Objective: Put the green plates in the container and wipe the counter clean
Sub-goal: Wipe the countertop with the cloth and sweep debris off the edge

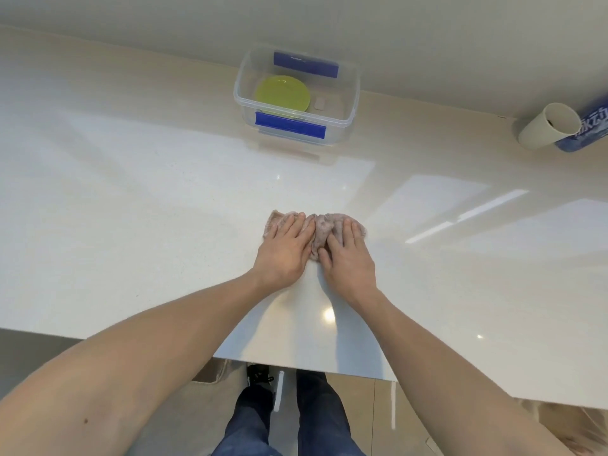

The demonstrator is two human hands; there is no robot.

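Observation:
Green plates (283, 95) lie stacked inside a clear plastic container (352, 93) with blue clips, at the back of the pale counter (131, 199) near the wall. A crumpled pinkish cloth (320, 230) lies on the middle of the counter. My left hand (286, 250) presses flat on the cloth's left part. My right hand (348, 258) presses flat on its right part, fingers spread. Both hands cover much of the cloth.
A beige cup (547, 126) and a blue-labelled package (589, 130) stand at the far right by the wall. A small pale block (319, 103) lies inside the container beside the plates. The counter's front edge runs just in front of my legs.

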